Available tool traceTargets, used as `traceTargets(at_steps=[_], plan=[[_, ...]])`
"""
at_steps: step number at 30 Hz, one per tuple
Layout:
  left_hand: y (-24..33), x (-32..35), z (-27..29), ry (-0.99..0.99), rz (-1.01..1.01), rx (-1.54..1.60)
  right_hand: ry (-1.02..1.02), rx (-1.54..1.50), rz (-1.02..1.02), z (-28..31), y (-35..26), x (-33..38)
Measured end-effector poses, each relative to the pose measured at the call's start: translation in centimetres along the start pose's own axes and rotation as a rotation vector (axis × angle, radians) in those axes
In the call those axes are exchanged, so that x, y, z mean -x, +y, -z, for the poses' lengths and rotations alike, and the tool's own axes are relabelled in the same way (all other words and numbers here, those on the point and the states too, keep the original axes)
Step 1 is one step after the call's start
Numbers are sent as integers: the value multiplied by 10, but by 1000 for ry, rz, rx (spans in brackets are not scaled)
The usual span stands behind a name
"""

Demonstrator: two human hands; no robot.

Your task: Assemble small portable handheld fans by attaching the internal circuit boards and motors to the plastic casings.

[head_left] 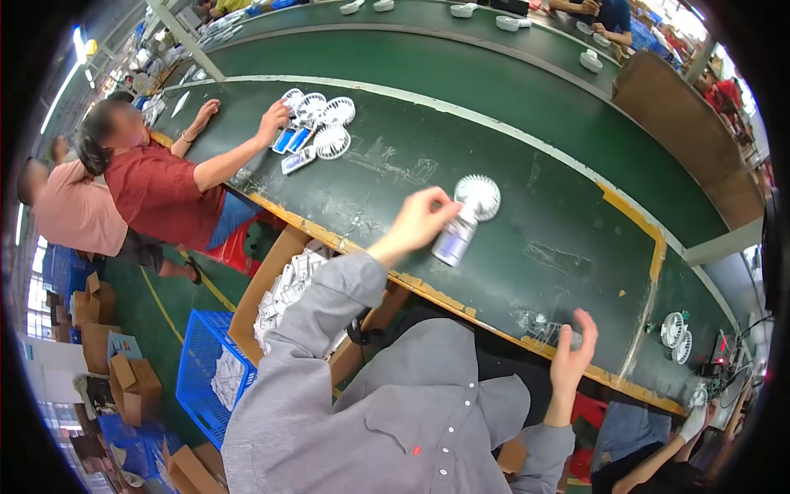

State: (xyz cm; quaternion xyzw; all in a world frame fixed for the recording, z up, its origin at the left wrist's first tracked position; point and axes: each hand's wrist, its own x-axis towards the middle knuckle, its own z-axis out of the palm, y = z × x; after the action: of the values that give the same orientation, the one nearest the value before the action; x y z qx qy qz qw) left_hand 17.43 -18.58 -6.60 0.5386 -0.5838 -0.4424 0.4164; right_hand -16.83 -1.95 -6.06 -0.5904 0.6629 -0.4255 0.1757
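Right hand (572,354) rests open on the belt (510,107) edge, holding nothing. Left hand (420,221) grips the fan (466,216) mid-belt: judged placing step; release comes next. Beyond, a co-worker's fan cluster (317,123).

Even, bright overhead light fills the scene, with a glaring lamp (80,43) at the upper left and pale sheen on the green counter (510,107). Shadows are soft. Fisheye bending curves straight edges, black vignette rings the frame, and the rim is slightly blurred.
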Motion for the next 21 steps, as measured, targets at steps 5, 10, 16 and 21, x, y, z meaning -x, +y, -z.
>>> traceTargets(at_steps=[5, 10, 16, 21], plan=[[69, 41, -92, -328, 189, 637, 0, -196, 9, 4, -57, 16], [110, 78, -140, -471, 160, 750, 75, -205, 161, 33, -74, 20], [123, 98, -168, -591, 253, 683, -161, -629, -132, 58, -58, 38], [136, 112, -178, -623, 215, 698, 83, -658, -262, 38, -49, 38]])
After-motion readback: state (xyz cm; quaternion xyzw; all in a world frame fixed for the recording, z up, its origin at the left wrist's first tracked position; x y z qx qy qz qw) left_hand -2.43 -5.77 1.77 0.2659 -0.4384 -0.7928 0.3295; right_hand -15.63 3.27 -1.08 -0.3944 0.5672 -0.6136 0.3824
